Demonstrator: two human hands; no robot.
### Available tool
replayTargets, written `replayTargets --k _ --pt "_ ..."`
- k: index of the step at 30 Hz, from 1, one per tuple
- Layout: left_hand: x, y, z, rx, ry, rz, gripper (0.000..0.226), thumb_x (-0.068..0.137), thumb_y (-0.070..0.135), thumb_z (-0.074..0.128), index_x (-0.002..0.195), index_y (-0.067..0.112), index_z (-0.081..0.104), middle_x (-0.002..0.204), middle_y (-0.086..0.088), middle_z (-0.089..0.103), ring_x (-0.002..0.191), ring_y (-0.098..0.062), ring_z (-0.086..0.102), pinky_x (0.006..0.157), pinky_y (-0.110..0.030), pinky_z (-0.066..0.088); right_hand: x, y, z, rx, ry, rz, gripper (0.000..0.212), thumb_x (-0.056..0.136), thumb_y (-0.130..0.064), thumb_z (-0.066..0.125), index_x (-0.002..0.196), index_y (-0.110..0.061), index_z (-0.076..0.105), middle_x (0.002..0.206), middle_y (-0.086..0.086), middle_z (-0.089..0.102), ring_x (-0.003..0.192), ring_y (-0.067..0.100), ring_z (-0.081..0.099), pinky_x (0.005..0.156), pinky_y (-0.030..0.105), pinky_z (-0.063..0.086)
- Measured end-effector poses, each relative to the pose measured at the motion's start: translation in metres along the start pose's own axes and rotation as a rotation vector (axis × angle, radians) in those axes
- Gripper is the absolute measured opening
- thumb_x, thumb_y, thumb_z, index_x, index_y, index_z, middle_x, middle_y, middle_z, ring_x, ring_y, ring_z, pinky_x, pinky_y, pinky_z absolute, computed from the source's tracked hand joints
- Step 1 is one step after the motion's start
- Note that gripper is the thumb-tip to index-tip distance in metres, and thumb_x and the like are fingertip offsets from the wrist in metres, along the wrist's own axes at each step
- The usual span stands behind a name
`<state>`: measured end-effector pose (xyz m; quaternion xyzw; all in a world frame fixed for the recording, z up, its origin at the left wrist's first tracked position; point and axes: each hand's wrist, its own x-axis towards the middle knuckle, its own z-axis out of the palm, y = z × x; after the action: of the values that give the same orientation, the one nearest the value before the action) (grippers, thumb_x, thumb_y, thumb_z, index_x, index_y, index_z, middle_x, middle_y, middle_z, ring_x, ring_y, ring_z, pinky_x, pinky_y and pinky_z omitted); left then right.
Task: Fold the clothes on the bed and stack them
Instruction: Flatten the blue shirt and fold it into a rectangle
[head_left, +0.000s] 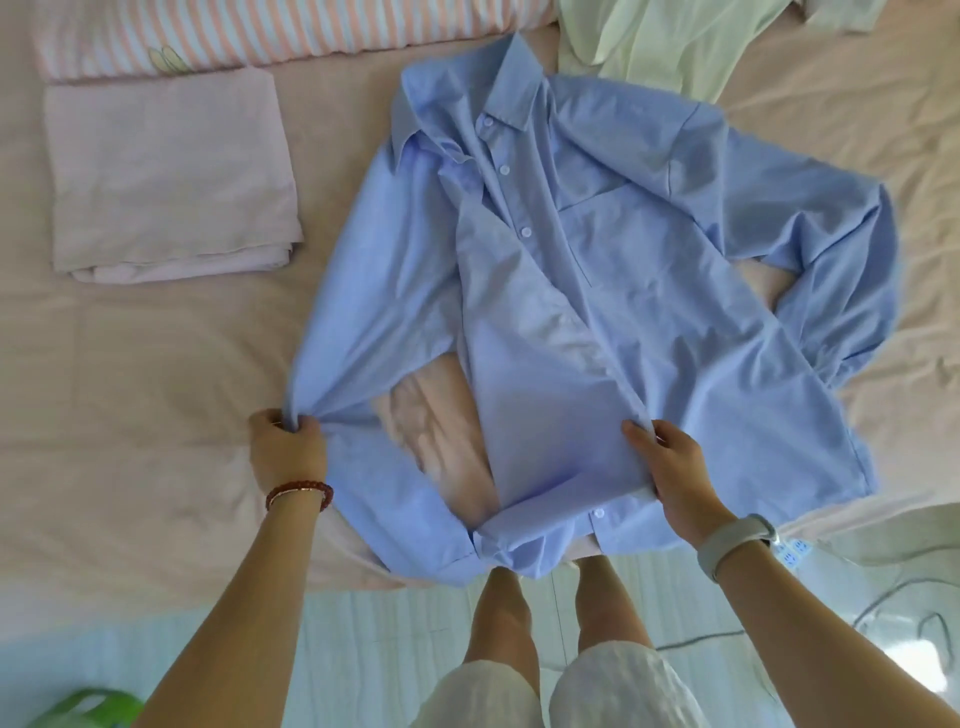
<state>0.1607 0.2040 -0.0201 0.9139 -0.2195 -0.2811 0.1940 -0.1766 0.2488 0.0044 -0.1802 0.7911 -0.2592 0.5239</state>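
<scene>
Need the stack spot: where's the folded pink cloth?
Far left on the bed, folded pink cloth lies below the striped pillow, left of the blue shirt.

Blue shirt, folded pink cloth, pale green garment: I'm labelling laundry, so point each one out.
blue shirt (649, 270), head view, on its chest pocket.
folded pink cloth (166, 171), head view, on its flat top.
pale green garment (670, 47), head view, on its middle folds.
</scene>
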Motion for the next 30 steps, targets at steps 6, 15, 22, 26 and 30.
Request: replayTargets --k 6,15,22,26,30 --pt "-0.027 0.01 0.007 0.147 0.055 0.474 0.033 0.079 0.001 0.06 0.112 -0.003 0.056 0.116 -0.024 0.055 0.106 -0.039 0.051 0.084 -0.042 0.039 0.003 0.008 0.009 -0.085 0.045 -0.022 0.019 0.086 -0.024 0.064 0.09 -0.006 0.058 0.072 0.003 0.054 0.062 0.014 0.049 0.054 0.023 0.039" --pt "-0.09 0.035 0.103 -0.243 -0.632 -0.078 0.044 0.091 0.042 0.048 0.106 0.003 0.062 0.101 -0.011 0.066 0.089 -0.025 0.061 0.078 -0.032 0.051 -0.001 0.024 -0.016 -0.027 -0.119 0.108 0.017 0.091 -0.013 0.055 0.075 -0.006 0.054 0.077 0.01 0.047 0.073 0.022 0.046 0.07 0.029 0.048" --pt "-0.076 0.047 0.107 -0.241 -0.812 -0.101 0.016 0.09 0.021 0.054 0.105 0.014 0.054 0.091 -0.006 0.063 0.078 -0.021 0.062 0.072 -0.037 0.056 -0.008 0.024 -0.034 -0.083 0.189 -0.182 0.014 0.094 -0.017 0.05 0.081 -0.014 0.054 0.058 0.006 0.048 0.054 0.019 0.035 0.04 0.017 0.031" --pt "-0.066 0.035 0.076 -0.427 -0.814 -0.133 0.008 0.094 0.019 0.052 0.091 0.022 0.059 0.082 0.003 0.067 0.07 -0.011 0.067 0.055 -0.026 0.055 -0.012 0.016 -0.028 -0.157 0.114 -0.188 0.014 0.093 -0.018 0.053 0.086 -0.008 0.059 0.067 0.008 0.051 0.059 0.018 0.04 0.045 0.014 0.032" --pt "-0.046 0.029 0.038 -0.506 -0.732 -0.037 0.02 0.092 0.026 0.056 0.111 0.019 0.057 0.101 0.004 0.067 0.087 -0.011 0.066 0.071 -0.033 0.054 -0.027 0.003 -0.019 -0.161 -0.012 -0.187 0.017 0.092 -0.02 0.056 0.076 -0.015 0.058 0.06 0.0 0.051 0.059 0.015 0.042 0.047 0.016 0.033"
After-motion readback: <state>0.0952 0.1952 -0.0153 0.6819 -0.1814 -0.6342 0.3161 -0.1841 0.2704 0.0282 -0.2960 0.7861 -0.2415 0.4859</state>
